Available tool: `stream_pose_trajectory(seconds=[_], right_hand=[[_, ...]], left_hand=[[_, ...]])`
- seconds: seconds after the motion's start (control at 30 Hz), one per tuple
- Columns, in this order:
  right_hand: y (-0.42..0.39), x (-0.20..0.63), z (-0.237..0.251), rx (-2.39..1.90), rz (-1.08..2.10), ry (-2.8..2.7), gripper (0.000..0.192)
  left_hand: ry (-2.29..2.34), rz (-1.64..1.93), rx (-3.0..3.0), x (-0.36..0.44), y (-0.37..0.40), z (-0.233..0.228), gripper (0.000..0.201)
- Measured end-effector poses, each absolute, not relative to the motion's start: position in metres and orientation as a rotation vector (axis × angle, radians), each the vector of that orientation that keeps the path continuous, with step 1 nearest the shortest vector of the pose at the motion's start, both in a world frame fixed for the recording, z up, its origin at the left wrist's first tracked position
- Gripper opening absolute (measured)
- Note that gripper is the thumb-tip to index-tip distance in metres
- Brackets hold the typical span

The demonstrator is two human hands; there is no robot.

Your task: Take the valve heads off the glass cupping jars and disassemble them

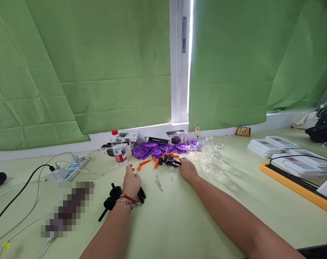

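My right hand (188,169) reaches to a small pile of black plastic parts (169,160). Its fingers are bent round the right end of a black piece; the fingertips are partly hidden. My left hand (132,184) hovers over the table, fingers loosely bent and apart, with nothing visible in it. Beneath and beside its wrist lie a black clamp-like piece with a rod (109,202) and black bars (142,195). Orange angled pieces (143,164) lie by the pile. Long screws (158,183) and tiny nuts (171,178) rest between my hands.
Purple plastic wheels (150,146), small boxes (177,136) and a red-capped bottle (119,151) stand behind. Clear glass jars (214,163), one with a yellow screwdriver (197,131), are right. White stacks (266,146) lie farther right; a power strip (75,168) with cables is left.
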State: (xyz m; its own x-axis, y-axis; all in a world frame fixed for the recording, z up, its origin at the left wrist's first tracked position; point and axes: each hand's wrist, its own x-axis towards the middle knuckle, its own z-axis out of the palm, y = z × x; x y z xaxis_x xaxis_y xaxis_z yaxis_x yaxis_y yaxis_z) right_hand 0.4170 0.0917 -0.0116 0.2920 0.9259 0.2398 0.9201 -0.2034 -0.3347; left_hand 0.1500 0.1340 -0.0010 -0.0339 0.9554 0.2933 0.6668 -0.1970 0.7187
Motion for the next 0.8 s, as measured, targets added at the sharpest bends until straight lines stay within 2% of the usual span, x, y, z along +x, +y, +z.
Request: stream_pose_trajectory(seconds=[0.1,0.27,0.63,0.8], right_hand=[[0.089,0.416,-0.008,-2.150,0.009,-1.642,0.042],[0.083,0.403,-0.001,-2.022,-0.078,-1.654,0.045],[0.060,0.351,0.010,-1.734,-0.174,-2.218,0.029],[0.031,0.327,0.009,-1.360,-0.309,-2.678,0.025]], left_hand=[[1.702,1.083,1.947,0.152,0.128,0.005,0.048],[1.693,1.050,2.047,0.154,0.121,0.013,0.044],[1.738,1.050,2.079,0.151,0.120,0.021,0.035],[1.744,1.308,2.017,0.145,0.119,0.028,0.034]])
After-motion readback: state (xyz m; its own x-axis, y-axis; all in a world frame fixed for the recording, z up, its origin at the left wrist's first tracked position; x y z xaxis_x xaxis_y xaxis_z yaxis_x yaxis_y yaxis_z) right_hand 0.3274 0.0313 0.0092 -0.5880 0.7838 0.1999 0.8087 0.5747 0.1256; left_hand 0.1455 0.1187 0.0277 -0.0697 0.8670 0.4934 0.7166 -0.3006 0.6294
